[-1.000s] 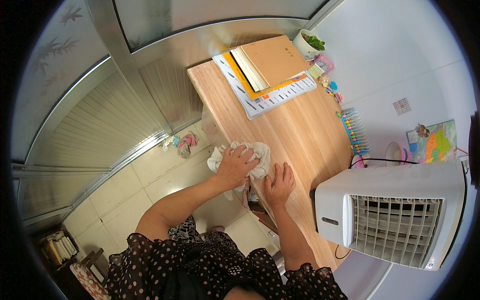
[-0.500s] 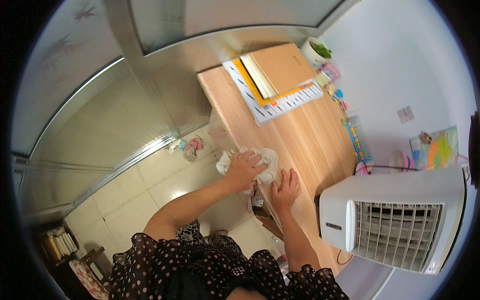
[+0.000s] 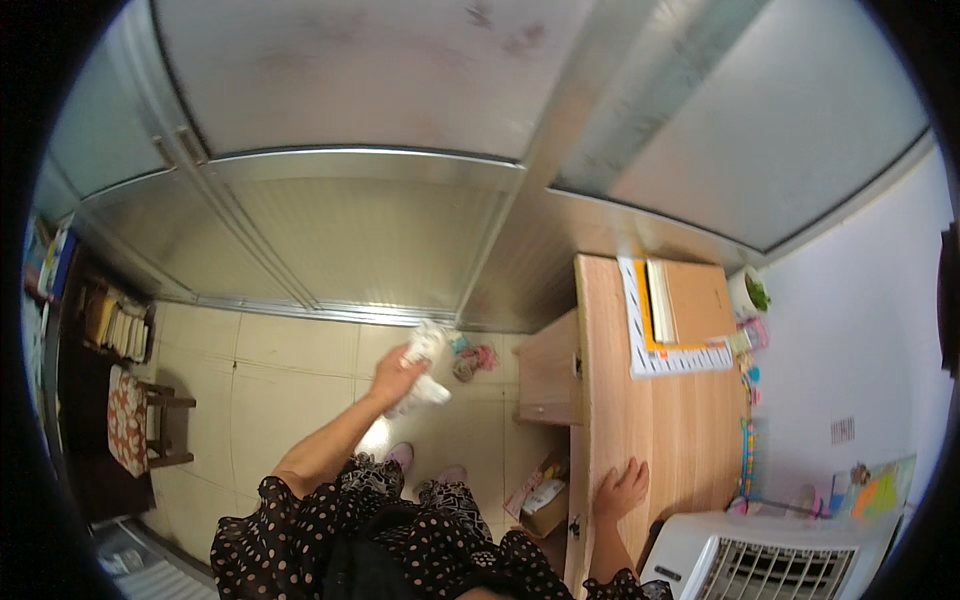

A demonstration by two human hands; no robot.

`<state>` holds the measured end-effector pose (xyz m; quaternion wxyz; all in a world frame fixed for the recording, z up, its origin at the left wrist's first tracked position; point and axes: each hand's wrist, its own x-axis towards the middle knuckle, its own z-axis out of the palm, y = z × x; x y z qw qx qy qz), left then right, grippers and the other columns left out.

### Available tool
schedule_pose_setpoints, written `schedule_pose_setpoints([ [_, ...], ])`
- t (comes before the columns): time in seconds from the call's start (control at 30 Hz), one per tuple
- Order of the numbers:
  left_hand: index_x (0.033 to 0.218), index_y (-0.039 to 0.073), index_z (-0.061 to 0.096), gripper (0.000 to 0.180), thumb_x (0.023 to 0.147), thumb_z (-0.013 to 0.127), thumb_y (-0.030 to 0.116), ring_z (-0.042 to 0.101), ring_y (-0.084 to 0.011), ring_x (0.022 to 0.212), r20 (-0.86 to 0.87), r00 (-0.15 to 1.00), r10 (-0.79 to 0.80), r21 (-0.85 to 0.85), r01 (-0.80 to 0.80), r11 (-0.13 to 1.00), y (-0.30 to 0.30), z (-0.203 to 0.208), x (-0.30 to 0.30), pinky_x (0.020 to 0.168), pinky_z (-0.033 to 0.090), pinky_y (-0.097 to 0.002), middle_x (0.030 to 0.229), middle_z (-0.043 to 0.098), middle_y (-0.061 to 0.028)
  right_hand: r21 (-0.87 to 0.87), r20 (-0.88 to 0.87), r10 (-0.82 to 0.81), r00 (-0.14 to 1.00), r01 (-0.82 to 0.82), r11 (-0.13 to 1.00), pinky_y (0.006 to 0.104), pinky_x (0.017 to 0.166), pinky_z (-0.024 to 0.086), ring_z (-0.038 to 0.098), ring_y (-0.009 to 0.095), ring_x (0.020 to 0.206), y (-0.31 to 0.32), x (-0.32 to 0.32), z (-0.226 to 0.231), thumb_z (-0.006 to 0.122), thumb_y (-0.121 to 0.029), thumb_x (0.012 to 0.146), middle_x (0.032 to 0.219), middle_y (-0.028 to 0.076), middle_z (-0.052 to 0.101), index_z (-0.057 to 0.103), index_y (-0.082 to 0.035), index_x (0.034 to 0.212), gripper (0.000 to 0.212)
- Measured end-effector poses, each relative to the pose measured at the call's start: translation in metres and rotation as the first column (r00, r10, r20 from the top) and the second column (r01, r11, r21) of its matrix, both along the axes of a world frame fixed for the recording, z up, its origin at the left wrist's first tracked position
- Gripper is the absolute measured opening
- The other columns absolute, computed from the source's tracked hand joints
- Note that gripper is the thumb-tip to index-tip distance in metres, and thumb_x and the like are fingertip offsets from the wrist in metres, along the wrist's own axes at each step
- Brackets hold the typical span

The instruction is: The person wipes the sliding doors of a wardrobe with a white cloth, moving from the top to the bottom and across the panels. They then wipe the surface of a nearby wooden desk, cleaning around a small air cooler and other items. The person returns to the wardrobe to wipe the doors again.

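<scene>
A crumpled white cloth [image 3: 428, 345] hangs from my left hand [image 3: 398, 374], which is closed round it over the tiled floor, away from the desk. My right hand [image 3: 622, 490] lies with fingers apart on the wooden desktop [image 3: 650, 425], near its front edge and beside the white air cooler [image 3: 680, 548]. At the far end of the desk, a brown-covered book or folder [image 3: 695, 300] rests on yellow and white papers [image 3: 680, 360].
Colourful rags [image 3: 475, 362] lie on the floor near the metal-framed sliding door [image 3: 370, 240]. A stool with a patterned seat [image 3: 128, 420] stands at left by a dark bookshelf [image 3: 75, 380]. Under the desk is an open cardboard box [image 3: 548, 510]. A potted plant [image 3: 745, 293] sits against the wall.
My left hand has lifted the cloth off the desk's edge and carried it left over the floor. My view has turned leftward. My right hand stays on the desktop.
</scene>
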<state>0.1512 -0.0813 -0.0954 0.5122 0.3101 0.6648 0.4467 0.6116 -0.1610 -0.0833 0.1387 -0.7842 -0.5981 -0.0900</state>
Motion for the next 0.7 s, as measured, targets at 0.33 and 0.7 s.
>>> schedule_pose_setpoints([
  [0.33, 0.115, 0.0, 0.06, 0.044, 0.078, 0.068, 0.022, 0.058, -0.0266, 0.105, -0.267, 0.864, 0.428, 0.357, -0.324, 0.876, -0.014, 0.05, -0.149, 0.092, 0.044, -0.035, 0.111, 0.06, -0.0152, -0.063, 0.039, -0.075, 0.996, 0.077, 0.995, 0.0514, 0.1, 0.032, 0.04, 0.04, 0.123, -0.005, -0.012, 0.006, 0.054, -0.022, 0.087, 0.135, 0.022, 0.043, 0.049, -0.005, 0.127, 0.044],
  [0.7, 0.124, 0.002, 0.056, 0.049, 0.078, 0.068, 0.013, 0.048, -0.0319, 0.12, -0.541, 0.602, 0.587, 0.697, -0.07, 0.714, 0.066, 0.164, -0.175, 0.099, 0.038, -0.0397, 0.13, 0.051, -0.0185, -0.041, 0.056, -0.027, 0.998, 0.029, 0.999, 0.0496, 0.101, 0.031, 0.039, 0.039, 0.123, 0.004, -0.01, 0.009, 0.057, -0.022, 0.084, 0.135, 0.021, 0.042, 0.047, -0.007, 0.128, 0.048],
])
